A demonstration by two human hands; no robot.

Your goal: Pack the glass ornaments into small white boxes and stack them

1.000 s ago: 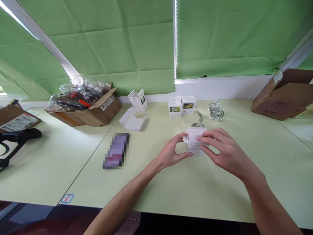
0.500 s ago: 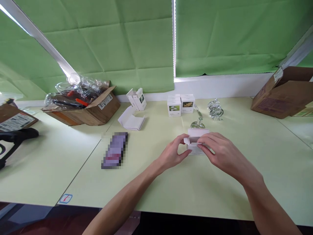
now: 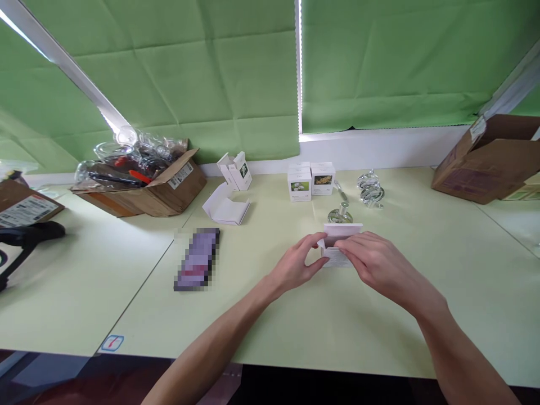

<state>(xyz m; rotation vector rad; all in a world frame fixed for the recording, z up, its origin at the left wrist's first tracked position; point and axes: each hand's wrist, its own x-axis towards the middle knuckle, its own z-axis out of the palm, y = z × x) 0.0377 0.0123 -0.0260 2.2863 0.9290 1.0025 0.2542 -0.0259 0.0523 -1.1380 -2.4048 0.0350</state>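
A small white carton (image 3: 337, 259) stands on the table between my hands, its top open and the back flap raised. My left hand (image 3: 297, 264) grips the carton's left side, thumb low at the front and fingers behind a side flap. On the right, my right hand (image 3: 375, 256) has its fingers bent at the opening, pinching the front edge; part of the carton is hidden behind it. Just beyond the carton sits a round glass bottle (image 3: 340, 216) with a silvery neck.
White cartons with flower pictures (image 3: 300, 188) stand near the wall. Right of them are several clear glass bottles (image 3: 371, 194). An open white carton (image 3: 238, 173), a folded white insert (image 3: 226, 209) and a blurred phone-like object (image 3: 197, 260) lie left. Cardboard boxes (image 3: 181, 188) flank the table.
My right hand's fingers have shifted slightly left along the carton's opening, and the front flap no longer sticks out under them. The left hand keeps its hold.
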